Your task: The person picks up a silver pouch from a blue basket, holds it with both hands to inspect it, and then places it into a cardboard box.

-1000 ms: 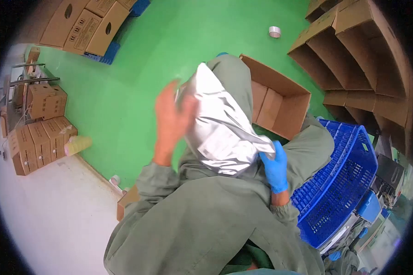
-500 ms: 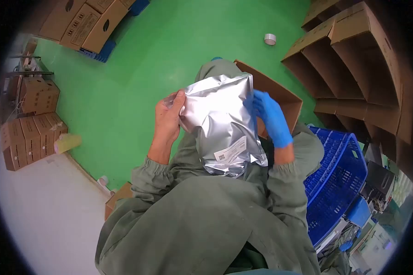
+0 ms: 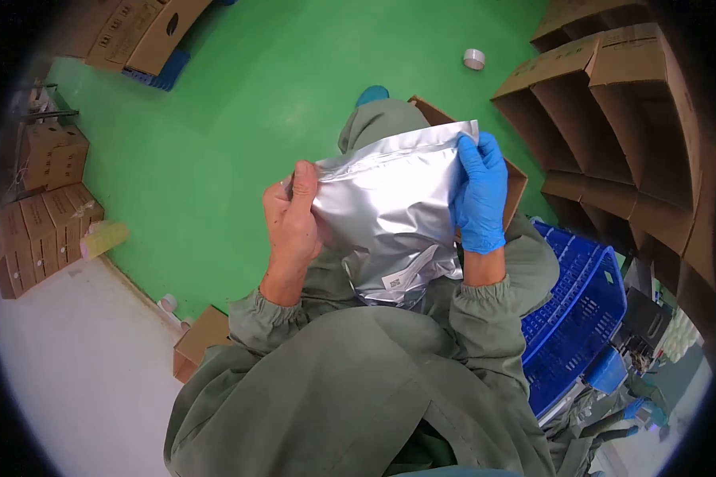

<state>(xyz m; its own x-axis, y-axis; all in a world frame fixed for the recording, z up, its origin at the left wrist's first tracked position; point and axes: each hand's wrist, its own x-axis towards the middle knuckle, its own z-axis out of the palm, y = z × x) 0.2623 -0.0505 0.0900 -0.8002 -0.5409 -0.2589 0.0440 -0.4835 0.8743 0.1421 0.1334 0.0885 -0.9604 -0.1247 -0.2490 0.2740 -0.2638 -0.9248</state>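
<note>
A shiny silver foil bag (image 3: pixel 390 199) is held up over my lap, with a white printed label (image 3: pixel 410 270) near its lower end. My left hand (image 3: pixel 293 222), bare, pinches the bag's upper left corner, thumb on top. On the other side, my right hand (image 3: pixel 481 191) in a blue glove grips the upper right corner, its thumb on the front face. The flat sealed edge of the bag runs between both hands. Behind the bag and my right hand, an open cardboard box (image 3: pixel 515 187) is partly hidden.
Open cardboard boxes (image 3: pixel 569 103) stand stacked at the right, above a blue plastic crate (image 3: pixel 573 294). A tape roll (image 3: pixel 474 59) lies on the green floor (image 3: pixel 239 103). More cartons (image 3: pixel 44 230) stand at the left. Another person's gloved hand (image 3: pixel 633 409) shows at the lower right.
My right hand has moved up and closed on the bag's upper right corner. The bag's top edge is now stretched wider between my hands, and the view has shifted slightly.
</note>
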